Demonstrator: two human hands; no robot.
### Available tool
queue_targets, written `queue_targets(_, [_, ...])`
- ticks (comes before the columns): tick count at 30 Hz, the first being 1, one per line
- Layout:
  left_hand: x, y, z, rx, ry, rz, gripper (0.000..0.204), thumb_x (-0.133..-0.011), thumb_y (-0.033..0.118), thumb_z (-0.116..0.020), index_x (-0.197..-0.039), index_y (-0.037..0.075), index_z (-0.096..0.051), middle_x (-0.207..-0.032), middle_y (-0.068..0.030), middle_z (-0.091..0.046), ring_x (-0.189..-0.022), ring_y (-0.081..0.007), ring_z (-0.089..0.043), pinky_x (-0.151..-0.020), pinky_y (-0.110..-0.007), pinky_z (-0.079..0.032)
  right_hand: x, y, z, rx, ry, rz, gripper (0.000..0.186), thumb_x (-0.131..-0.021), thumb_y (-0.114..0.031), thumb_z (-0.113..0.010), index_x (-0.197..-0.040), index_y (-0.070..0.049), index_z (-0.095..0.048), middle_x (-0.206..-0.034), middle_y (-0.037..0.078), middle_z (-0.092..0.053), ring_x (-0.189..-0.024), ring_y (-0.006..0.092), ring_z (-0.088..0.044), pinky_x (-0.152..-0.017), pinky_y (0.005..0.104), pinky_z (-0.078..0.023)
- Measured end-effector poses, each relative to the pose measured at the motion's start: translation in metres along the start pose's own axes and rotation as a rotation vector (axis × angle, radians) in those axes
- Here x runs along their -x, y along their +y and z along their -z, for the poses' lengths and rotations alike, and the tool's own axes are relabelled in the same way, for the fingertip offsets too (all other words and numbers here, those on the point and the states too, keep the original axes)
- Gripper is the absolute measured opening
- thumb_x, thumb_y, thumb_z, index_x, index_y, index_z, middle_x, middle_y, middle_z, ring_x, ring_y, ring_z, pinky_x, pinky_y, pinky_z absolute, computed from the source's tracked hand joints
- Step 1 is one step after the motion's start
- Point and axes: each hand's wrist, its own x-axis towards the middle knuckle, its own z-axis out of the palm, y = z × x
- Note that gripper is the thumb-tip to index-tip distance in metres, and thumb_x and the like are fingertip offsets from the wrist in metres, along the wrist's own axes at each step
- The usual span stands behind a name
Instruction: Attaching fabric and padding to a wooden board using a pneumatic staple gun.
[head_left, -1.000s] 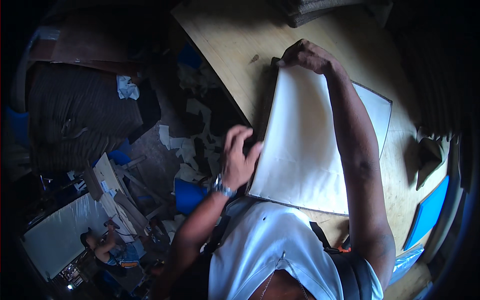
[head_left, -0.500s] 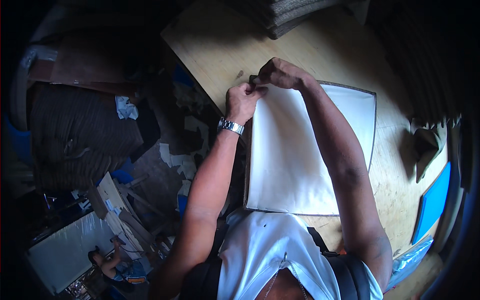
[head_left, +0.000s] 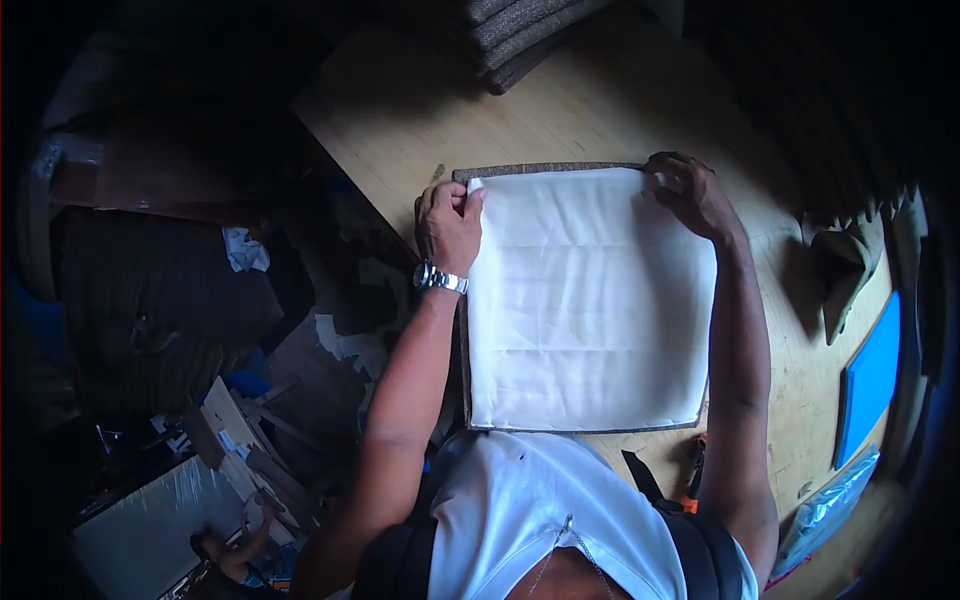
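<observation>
A white cloth [head_left: 590, 300] lies spread over a slightly larger brown woven fabric piece [head_left: 560, 167], whose edge shows along the far side and down the left. At the far left corner, my left hand [head_left: 447, 225], with a metal watch on its wrist, pinches the cloth's corner between thumb and fingers. My right hand [head_left: 697, 195] grips the far right corner of the same cloth, its fingers curled over the edge. Shallow creases run across the cloth between the hands. Its near edge lies close to my shirt.
A wooden table [head_left: 380, 130] carries a stack of folded brown fabric [head_left: 530, 40] at the far side. A blue panel [head_left: 868, 385] and a clear plastic package [head_left: 828, 515] lie at right. Near me is an orange-handled tool [head_left: 691, 490]. Another person [head_left: 240, 555] works at lower left.
My right hand has moved from the far left corner to the far right corner. The white cloth now sits back from the far edge, baring a brown strip. My left hand stays at its corner.
</observation>
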Motion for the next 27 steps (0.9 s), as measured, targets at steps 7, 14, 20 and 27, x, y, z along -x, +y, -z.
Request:
queue_targets(7, [-0.008,0.011,0.0,0.124,-0.228,0.366,0.026,-0.078,0.022,-0.082,-0.082,0.005,-0.064,-0.083,-0.009,-0.064,-0.082,-0.0271,-0.059,-0.069,-0.041,-0.047,0.0,-0.001,-0.012,0.108,0.066,0.031,0.033,-0.083,-0.027,-0.074,-0.11,-0.009,-0.066,-0.113,0.009,-0.068,-0.114,0.0313,-0.06,-0.109,0.045,-0.037])
queue_targets(14, [-0.003,0.001,-0.019,0.109,0.052,0.026,0.018,-0.083,0.013,-0.077,-0.086,0.0,-0.065,-0.1,-0.0157,-0.066,-0.095,-0.0289,-0.063,-0.082,-0.038,-0.052,0.006,0.016,-0.022,0.093,0.151,-0.004,0.054,-0.083,-0.036,-0.075,-0.127,-0.01,-0.057,-0.127,0.012,-0.063,-0.127,0.0338,-0.052,-0.113,0.047,-0.031])
queue_targets(20, [0.001,-0.001,-0.02,0.059,0.033,0.02,0.01,-0.088,0.006,-0.07,-0.089,0.0,-0.062,-0.112,-0.021,-0.066,-0.102,-0.0366,-0.064,-0.088,-0.042,-0.051,0.074,0.031,-0.008,0.469,0.298,0.003,0.073,-0.09,-0.043,-0.065,-0.149,-0.01,-0.037,-0.155,0.014,-0.034,-0.146,0.0339,-0.028,-0.118,0.0506,-0.022])
queue_targets(27, [-0.009,-0.006,-0.014,0.018,0.009,-0.005,0.007,-0.089,0.004,-0.065,-0.089,-0.001,-0.06,-0.111,-0.0202,-0.07,-0.094,-0.0381,-0.067,-0.082,-0.043,-0.053,0.116,0.038,0.006,0.631,-0.021,-0.073,0.093,-0.092,-0.073,-0.031,-0.156,-0.006,-0.024,-0.163,0.015,-0.018,-0.153,0.0317,-0.01,-0.121,0.0543,-0.004])
